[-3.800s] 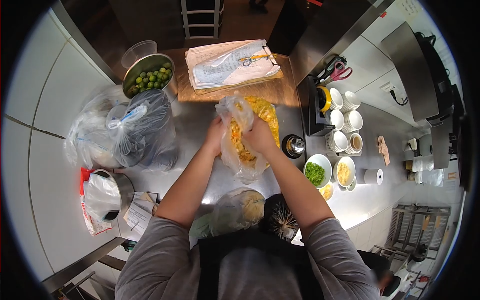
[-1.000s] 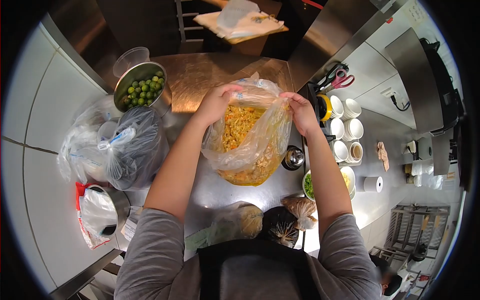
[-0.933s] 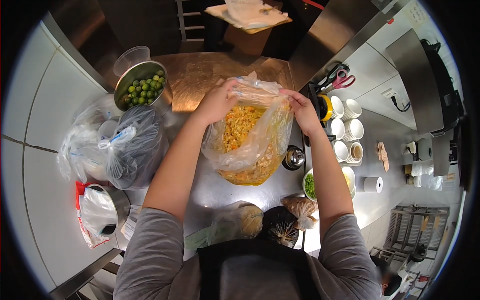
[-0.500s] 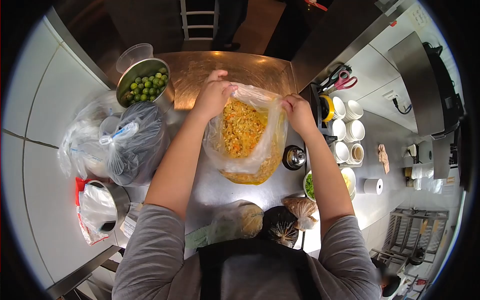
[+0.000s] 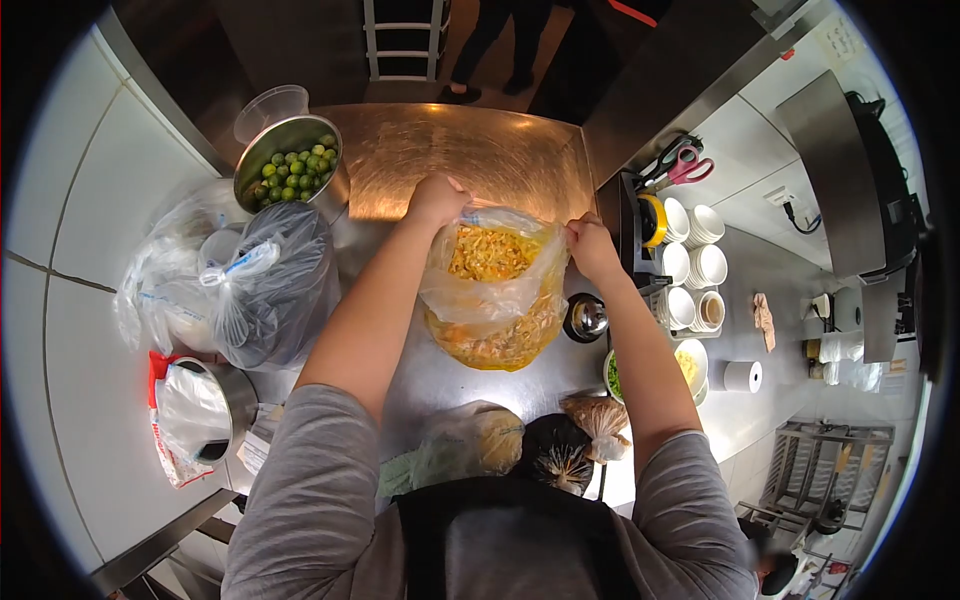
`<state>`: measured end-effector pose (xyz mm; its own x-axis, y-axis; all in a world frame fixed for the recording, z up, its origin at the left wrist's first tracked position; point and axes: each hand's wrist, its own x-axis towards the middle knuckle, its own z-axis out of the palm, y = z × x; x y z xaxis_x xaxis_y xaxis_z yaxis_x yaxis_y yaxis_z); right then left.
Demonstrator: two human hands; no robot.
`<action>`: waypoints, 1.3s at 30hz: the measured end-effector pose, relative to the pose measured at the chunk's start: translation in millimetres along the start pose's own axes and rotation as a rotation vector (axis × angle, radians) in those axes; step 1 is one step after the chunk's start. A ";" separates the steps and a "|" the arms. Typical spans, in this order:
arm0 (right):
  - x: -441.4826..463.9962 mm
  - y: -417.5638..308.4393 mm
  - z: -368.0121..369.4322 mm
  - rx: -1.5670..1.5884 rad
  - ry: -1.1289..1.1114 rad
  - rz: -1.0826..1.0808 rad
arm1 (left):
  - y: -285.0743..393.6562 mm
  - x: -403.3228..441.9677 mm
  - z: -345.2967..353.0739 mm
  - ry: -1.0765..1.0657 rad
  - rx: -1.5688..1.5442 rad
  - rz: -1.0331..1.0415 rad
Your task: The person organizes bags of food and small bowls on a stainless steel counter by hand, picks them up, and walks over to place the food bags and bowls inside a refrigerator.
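Note:
A clear plastic bag (image 5: pixel 490 300) of chopped orange-yellow food (image 5: pixel 488 254) rests on the steel counter in front of me. Its mouth faces up, and the food shows both through the opening and through the cloudy plastic. At the upper left of the rim, my left hand (image 5: pixel 438 200) is closed on the plastic. My right hand (image 5: pixel 590 243) pinches the rim at the upper right. Between the two hands the bag's edge is stretched. A round metal-domed object (image 5: pixel 586 318) stands just right of the bag, below my right hand.
Left are a steel pot of green citrus fruits (image 5: pixel 330 185) and knotted plastic bags (image 5: pixel 270 290). Several tied bags (image 5: pixel 470 440) lie near my body. White cup stacks (image 5: pixel 708 265), scissors (image 5: pixel 688 165) and a paper roll (image 5: pixel 743 376) are to the right. Beyond the counter, a person's legs (image 5: pixel 500 40) show.
Both hands have lowered the bag's rim toward me, and its opening has narrowed. My left fingers have closed more tightly. Beyond the counter, the person's legs have come further into view.

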<state>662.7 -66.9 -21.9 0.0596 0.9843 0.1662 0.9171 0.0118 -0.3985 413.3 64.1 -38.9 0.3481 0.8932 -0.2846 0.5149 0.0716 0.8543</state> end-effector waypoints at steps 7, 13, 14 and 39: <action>-7.5 -3.3 -11.6 -0.067 -0.085 0.084 | 11.1 -73.1 -10.3 0.115 -0.484 0.005; -15.2 -27.7 -29.9 -0.137 -0.038 0.093 | 3.6 -162.7 4.7 0.239 -0.836 -0.123; -17.7 -32.3 -33.0 -0.128 -0.067 0.085 | 1.2 -174.6 12.5 0.321 -0.983 -0.144; -18.4 -61.2 30.2 0.222 -0.020 0.450 | -7.5 -133.0 66.2 0.501 -0.797 0.277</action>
<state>593.6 -80.4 -27.8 0.4208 0.9034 -0.0825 0.6960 -0.3798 -0.6094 415.0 -84.6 -36.2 -0.0903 0.9955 0.0301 -0.2783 -0.0543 0.9590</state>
